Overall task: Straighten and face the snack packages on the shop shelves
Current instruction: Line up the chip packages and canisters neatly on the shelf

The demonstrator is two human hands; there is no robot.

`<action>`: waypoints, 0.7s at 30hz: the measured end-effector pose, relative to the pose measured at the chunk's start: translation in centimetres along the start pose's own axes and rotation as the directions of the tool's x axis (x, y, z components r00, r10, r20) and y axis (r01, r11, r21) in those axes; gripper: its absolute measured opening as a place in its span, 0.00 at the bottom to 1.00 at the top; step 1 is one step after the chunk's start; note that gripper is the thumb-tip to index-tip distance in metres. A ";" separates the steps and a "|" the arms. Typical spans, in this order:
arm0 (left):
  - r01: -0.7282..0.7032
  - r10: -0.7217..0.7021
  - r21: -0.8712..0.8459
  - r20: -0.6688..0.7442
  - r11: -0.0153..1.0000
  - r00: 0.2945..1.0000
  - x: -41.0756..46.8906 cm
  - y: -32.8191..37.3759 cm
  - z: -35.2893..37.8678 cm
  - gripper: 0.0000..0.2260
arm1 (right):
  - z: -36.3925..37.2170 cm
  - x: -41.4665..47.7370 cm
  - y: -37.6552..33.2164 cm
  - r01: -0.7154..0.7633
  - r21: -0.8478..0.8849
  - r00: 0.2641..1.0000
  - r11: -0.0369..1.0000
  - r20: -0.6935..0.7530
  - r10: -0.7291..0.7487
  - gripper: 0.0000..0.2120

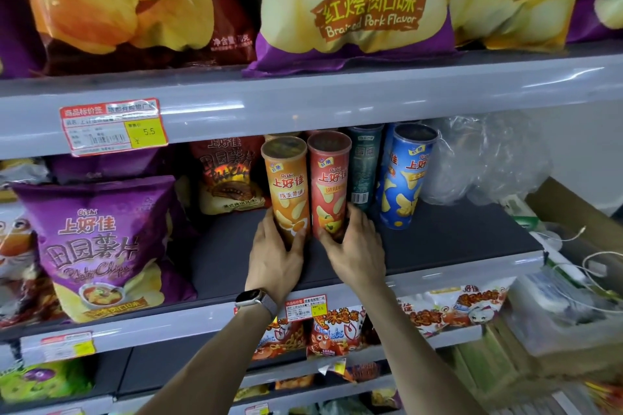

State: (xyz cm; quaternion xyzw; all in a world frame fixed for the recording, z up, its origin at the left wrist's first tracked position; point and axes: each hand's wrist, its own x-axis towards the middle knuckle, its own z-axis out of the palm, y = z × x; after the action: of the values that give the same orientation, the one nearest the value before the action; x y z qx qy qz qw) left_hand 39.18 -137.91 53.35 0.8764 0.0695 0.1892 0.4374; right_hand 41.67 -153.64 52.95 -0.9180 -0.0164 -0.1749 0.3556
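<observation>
Left hand (274,256) curled round the base of the orange cylindrical cardboard crisp can (288,192). Right hand (357,246) grips the red cylindrical can (332,185) — touching at orange's 3 o'clock, both standing on the dark grey shelf (438,246).

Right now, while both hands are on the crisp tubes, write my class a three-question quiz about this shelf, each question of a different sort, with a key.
1. True or false: the left hand grips the orange tube.
2. Which one shows its barcode rather than its front? A the orange tube, B the dark green tube, C the red tube.
3. Fill in: the right hand grips the ____ tube.
Key: 1 true; 2 B; 3 red.
</observation>
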 end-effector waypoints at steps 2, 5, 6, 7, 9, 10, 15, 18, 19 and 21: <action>0.011 -0.011 -0.004 0.010 1.000 1.000 -0.1 0.3 -0.1 0.31 | 0.0 0.0 0.1 -0.010 -0.005 1.000 1.000 0.009 0.010 0.36; -0.005 0.005 -0.022 0.007 1.000 1.000 -0.4 0.7 -0.4 0.31 | 0.1 0.1 0.4 -0.009 -0.010 0.999 1.000 0.031 0.010 0.35; -0.014 0.014 -0.029 0.008 0.999 1.000 -0.5 0.8 -0.4 0.32 | 0.2 0.1 0.5 -0.008 -0.006 0.999 1.000 0.035 0.009 0.35; -0.019 0.019 -0.035 0.010 0.999 1.000 -0.6 0.9 -0.5 0.32 | 0.2 0.2 0.6 -0.008 -0.003 0.999 1.000 0.034 0.008 0.35; -0.016 0.017 -0.052 0.015 0.999 1.000 -0.6 0.8 -0.5 0.32 | 0.3 0.3 0.8 -0.007 0.000 1.000 1.000 0.023 0.007 0.34; -0.014 0.016 -0.063 0.020 0.998 1.000 -0.5 0.7 -0.5 0.31 | 0.3 0.3 0.8 -0.005 0.006 1.000 1.000 0.016 0.005 0.34; 0.004 0.001 -0.097 0.048 0.995 0.999 -0.3 0.3 -0.6 0.31 | 0.0 0.0 0.1 -0.023 0.011 0.999 1.000 0.049 0.022 0.34; 0.005 0.002 -0.115 0.053 0.993 0.999 -0.1 0.2 -0.6 0.31 | -0.5 0.3 -0.3 -0.101 0.089 0.989 0.991 0.116 0.091 0.33; 0.003 0.004 -0.118 0.057 0.993 0.998 0.0 0.1 -0.6 0.30 | -0.9 0.5 -0.5 -0.131 0.150 0.987 0.980 0.111 0.115 0.29; 0.010 -0.002 -0.128 0.062 0.992 0.998 0.1 -0.1 -0.8 0.30 | -1.6 0.3 -0.5 -0.158 0.280 0.985 0.947 -0.017 0.170 0.18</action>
State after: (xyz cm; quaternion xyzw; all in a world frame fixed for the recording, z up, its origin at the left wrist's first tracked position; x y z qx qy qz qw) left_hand 38.93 -137.27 53.74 0.8517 0.0462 0.1649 0.4952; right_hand 41.36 -154.36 54.44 -0.8535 0.0429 -0.1594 0.4943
